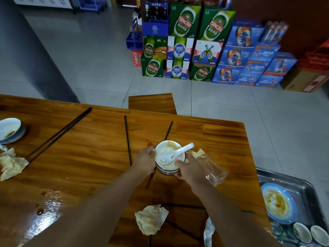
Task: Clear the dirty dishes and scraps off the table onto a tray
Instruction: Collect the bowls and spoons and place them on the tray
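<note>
A dirty white bowl (171, 147) with a white spoon (175, 153) in it sits on a stack of small dishes in the middle of the wooden table (92, 139). My left hand (145, 160) grips the stack's left side and my right hand (189, 169) grips its right front. A crumpled clear plastic wrapper (214, 171) lies against my right hand. Black chopsticks (127, 139) lie left of and under the stack. A metal tray (302, 182) at lower right holds a blue plate (279, 202) and small cups (302, 231).
Stained napkins lie at the table's left edge (10, 163), near the front (151, 218) and behind the stack (197, 152). Another dirty bowl (9, 130) and a chopstick pair (60, 133) are at left. Sauce drops (40, 211) mark the table. Beer cartons (195, 45) stand beyond a stool (152, 103).
</note>
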{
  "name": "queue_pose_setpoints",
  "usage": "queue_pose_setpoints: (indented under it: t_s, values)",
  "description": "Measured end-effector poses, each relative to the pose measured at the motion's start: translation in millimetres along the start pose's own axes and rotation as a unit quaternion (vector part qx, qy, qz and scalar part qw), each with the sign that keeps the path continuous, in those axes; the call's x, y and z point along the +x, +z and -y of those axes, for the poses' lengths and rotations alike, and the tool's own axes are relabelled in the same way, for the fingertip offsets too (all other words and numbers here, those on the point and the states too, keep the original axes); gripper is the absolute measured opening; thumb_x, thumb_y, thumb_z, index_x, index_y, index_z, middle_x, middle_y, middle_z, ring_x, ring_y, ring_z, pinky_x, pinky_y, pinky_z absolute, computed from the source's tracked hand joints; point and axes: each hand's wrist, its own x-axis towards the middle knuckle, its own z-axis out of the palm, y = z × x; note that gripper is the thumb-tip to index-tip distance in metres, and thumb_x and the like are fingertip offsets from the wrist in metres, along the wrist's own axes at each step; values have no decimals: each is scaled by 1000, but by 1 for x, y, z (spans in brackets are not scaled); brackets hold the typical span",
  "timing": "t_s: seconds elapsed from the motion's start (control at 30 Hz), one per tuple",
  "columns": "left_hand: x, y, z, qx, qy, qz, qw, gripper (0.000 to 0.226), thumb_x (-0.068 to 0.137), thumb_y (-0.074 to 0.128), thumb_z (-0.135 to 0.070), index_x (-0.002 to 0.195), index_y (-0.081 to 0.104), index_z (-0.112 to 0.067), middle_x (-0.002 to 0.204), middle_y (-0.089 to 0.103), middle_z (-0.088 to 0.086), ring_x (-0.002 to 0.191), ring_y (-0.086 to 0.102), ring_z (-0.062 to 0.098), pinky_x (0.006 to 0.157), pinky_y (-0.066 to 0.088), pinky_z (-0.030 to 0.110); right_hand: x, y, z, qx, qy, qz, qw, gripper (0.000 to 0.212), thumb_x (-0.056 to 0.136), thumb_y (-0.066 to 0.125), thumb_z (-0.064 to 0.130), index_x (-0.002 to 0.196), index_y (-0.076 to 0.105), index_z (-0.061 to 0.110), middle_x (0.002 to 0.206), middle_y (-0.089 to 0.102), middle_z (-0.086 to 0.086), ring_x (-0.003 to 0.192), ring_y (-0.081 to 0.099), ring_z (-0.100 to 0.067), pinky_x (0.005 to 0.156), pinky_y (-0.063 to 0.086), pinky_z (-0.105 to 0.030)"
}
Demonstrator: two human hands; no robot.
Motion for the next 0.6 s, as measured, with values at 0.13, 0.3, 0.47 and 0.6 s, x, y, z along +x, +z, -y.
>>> queue_pose_setpoints:
  t_s: [0.13,0.3,0.47,0.6]
  values:
    - [-4,4,-1,-31,-12,-3,999,39,103,31,-25,138,45,-15,133,51,13,114,56,32,82,53,39,3,3,-2,9,-10,-20,1000,46,88,49,14,134,48,15,114,61,-10,80,62,-19,78,57,-48]
    - [-25,5,4,-39,-12,4,999,41,103,32,-26,142,40,-16,135,50,10,111,58,30,85,54,39,-9,1,-9,3,7,-36,999,49,86,50,20,135,48,18,130,56,-11,110,58,-29,88,53,-49]
    - [-60,5,2,-44,-3,22,999,40,103,32,-25,140,42,-15,130,54,12,105,61,30,84,53,37,-54,-18,-7,32,2,-35,999,38,91,45,10,128,52,12,118,61,-9,86,60,-21,79,58,-45]
    - [-98,8,-3,-54,14,47,997,41,103,35,-24,141,41,-14,131,53,14,102,62,33,85,52,41,-97,-36,-12,55,-19,-53,997,42,92,42,5,133,48,15,111,56,-6,92,55,-22,79,58,-46]
